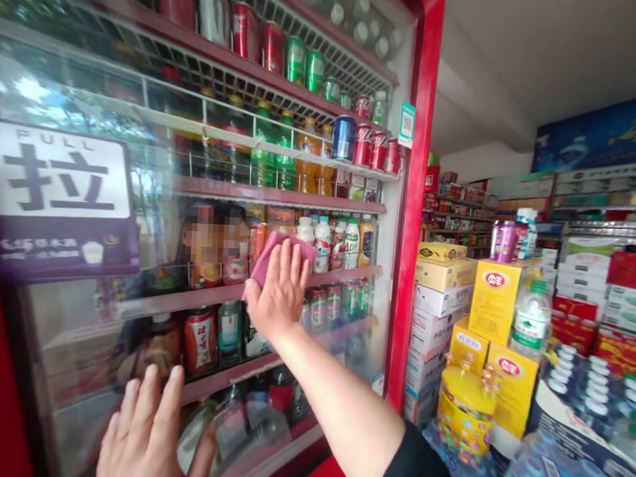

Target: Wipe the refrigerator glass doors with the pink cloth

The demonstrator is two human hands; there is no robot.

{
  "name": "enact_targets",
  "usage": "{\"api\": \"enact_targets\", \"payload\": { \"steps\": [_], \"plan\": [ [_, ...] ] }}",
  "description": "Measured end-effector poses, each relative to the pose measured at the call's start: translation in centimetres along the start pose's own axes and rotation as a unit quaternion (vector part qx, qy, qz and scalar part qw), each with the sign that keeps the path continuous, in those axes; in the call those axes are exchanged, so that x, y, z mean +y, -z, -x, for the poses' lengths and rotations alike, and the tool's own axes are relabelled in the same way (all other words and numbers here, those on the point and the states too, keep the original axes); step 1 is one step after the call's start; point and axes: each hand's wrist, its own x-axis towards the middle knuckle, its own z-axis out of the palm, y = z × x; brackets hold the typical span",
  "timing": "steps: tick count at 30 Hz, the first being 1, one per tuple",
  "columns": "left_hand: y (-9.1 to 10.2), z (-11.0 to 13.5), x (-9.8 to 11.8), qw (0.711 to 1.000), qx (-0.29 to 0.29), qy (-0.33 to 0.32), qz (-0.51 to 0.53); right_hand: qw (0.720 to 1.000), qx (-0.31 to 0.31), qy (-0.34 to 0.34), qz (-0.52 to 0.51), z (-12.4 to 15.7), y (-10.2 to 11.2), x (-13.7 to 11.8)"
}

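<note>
My right hand (278, 293) presses a pink cloth (260, 270) flat against the glass door (159, 119) of a red-framed drinks fridge (417, 201). The fingers lie stretched over the cloth, which shows beyond them on the upper and left sides. At the lower left my left hand (149, 428) is raised before the glass with its fingers spread and nothing in it; whether it touches the glass I cannot tell. Behind the door, shelves hold cans (247, 31) and bottles (322, 242). A purple and white "PULL" sticker (64, 255) is on the door's left side.
To the right, stacked cartons (434, 300) and yellow boxes (495, 295) stand beside the fridge. A yellow tub (465, 414) and wrapped water bottles (550, 467) are low at the right. A large bottle with a green label (530, 321) sits on a yellow box.
</note>
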Motion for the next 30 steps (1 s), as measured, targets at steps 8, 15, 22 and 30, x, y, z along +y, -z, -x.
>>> {"api": "enact_targets", "payload": {
  "steps": [8, 15, 22, 30],
  "plan": [
    [2.2, -2.2, 1.3, 0.998, 0.049, -0.014, -0.021, 0.935, -0.079, 0.344, 0.016, -0.6, 0.2, -3.1],
    [0.1, -2.7, 2.6, 0.999, 0.034, -0.012, -0.013, 0.969, -0.068, 0.233, 0.036, -4.1, 2.9, 8.0],
    [-1.0, -3.6, 2.5, 0.999, 0.032, -0.016, -0.006, 0.994, 0.03, -0.022, 0.1, -4.5, 5.7, 20.0],
    [4.0, -6.9, 1.4, 0.993, 0.119, 0.004, -0.007, 0.922, 0.208, -0.328, 0.011, -8.1, 2.5, 12.2]
  ]
}}
